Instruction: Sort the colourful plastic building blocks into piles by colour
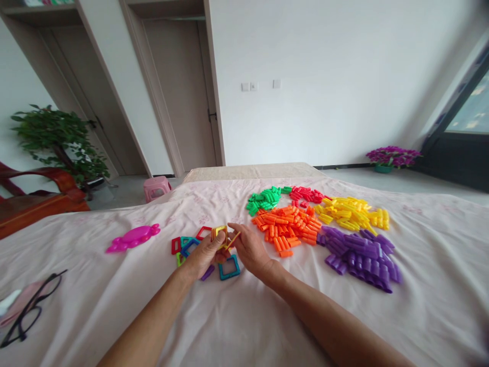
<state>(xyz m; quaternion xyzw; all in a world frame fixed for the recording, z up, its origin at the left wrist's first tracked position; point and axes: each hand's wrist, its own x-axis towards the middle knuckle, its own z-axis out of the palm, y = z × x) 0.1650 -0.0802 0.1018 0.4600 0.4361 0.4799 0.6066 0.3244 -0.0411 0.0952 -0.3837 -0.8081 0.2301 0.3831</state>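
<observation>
My left hand is closed around a small stack of yellow and orange square magnetic tiles, open-centred frames. Against the stack, my right hand pinches a single orange-yellow tile that is tilted on edge. Beneath and around both hands lie more tile frames: a teal square just below, a blue one, a red one and another red one behind. A purple piece is partly hidden under my left hand.
Right of my hands are piles of plastic tube pieces: orange, green, red, yellow and purple. A magenta candy-shaped object and black glasses lie left on the wrinkled pale cloth.
</observation>
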